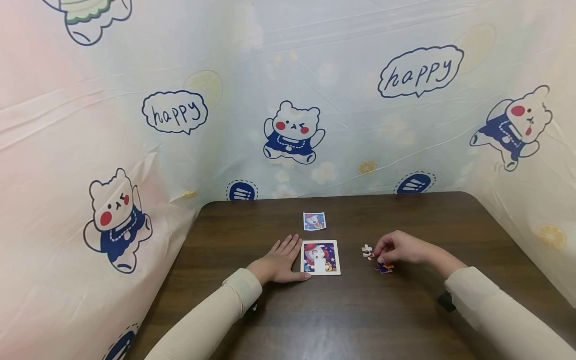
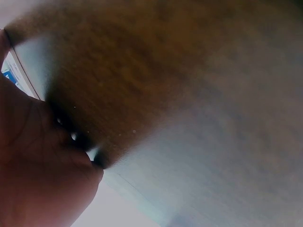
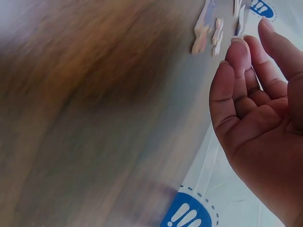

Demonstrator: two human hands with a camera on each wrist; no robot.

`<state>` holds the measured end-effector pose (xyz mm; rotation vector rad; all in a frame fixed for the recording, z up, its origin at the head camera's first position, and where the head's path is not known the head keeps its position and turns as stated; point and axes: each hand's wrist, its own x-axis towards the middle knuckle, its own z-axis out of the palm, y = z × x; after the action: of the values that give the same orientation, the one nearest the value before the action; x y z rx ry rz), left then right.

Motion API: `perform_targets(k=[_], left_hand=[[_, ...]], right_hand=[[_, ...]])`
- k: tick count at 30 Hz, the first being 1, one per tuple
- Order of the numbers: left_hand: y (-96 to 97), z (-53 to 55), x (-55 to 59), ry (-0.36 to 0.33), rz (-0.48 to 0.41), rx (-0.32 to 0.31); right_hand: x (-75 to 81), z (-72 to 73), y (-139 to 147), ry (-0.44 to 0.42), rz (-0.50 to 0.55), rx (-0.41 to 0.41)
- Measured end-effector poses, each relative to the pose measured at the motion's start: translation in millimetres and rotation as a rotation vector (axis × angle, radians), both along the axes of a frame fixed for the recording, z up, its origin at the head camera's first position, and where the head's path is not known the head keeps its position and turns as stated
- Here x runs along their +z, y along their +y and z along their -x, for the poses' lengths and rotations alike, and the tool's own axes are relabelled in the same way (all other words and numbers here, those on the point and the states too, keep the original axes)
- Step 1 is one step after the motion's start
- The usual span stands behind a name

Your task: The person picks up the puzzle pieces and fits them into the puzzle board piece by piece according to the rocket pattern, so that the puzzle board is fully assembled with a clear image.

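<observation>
My left hand [image 1: 280,263] lies flat with fingers spread on the table, just left of a white-framed jigsaw puzzle [image 1: 330,254]. Its thumb touches the frame's lower left edge. The puzzle picture has a white blank at its bottom middle. To the right, my right hand [image 1: 402,248] hovers low over loose puzzle pieces, fingers loosely bent. One pale piece [image 1: 367,252] lies left of the fingertips, and a purple and orange piece [image 1: 384,268] is just below them. In the right wrist view, thumb and fingers stand apart with nothing visible between them, beyond some puzzle pieces [image 3: 201,38].
A small picture card [image 1: 314,221] lies behind the puzzle. The dark wooden table [image 1: 355,310] reaches back to a printed cloth [image 1: 351,125], which also hangs along both sides.
</observation>
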<state>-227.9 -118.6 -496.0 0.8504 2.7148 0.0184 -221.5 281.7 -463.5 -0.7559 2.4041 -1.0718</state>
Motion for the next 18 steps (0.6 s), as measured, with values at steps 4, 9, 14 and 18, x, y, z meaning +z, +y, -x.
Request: perform_targets(k=[4, 9, 14, 18], left_hand=[[-0.4, 0.1, -1.5, 0.003, 0.002, 0.001], [-0.9, 3.0, -7.0, 0.004, 0.000, 0.009], [-0.4, 2.8, -6.2, 0.002, 0.021, 0.013], [-0.3, 3.5, -7.4, -0.003, 0.020, 0.018]], right_hand=[[-1.0, -1.3, 4.8, 0.008, -0.002, 0.004], [-2.8, -1.8, 4.7, 0.022, -0.040, 0.007], [-6.4, -2.6, 2.2, 0.079, -0.095, 0.041], [-10.5, -3.9, 0.4, 0.147, -0.130, 0.063]])
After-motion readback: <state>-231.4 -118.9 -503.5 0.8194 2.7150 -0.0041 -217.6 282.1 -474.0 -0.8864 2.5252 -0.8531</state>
